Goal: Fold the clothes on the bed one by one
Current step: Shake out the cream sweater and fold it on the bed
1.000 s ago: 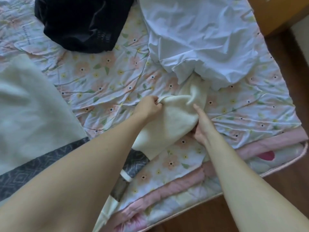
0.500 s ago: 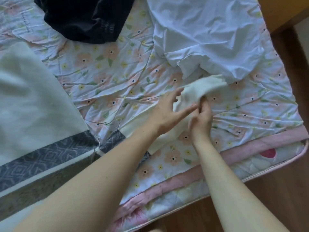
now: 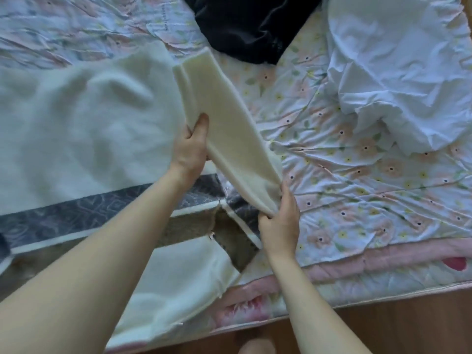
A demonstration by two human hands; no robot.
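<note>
The head view shows the left hand [image 3: 192,146] gripping the long edge of a cream sleeve [image 3: 224,129], thumb on top of the fabric and fingers hidden beneath it. The right hand [image 3: 279,221] pinches the sleeve's lower end, fingers curled round the bunched cloth. Between the two hands the sleeve is lifted off the bed and stretched flat, its far cuff end pointing up toward the black garment [image 3: 250,26]. The sleeve belongs to a cream sweater [image 3: 81,129] spread out at the left, with a grey patterned band [image 3: 76,215] across its lower part. Beneath everything lies the floral bedsheet [image 3: 357,200], wrinkled, with a pink border along its near edge. A crumpled white garment [image 3: 398,72] sits at the upper right, well apart from the hands. Wooden floor [image 3: 408,323] shows below the mattress edge.
</note>
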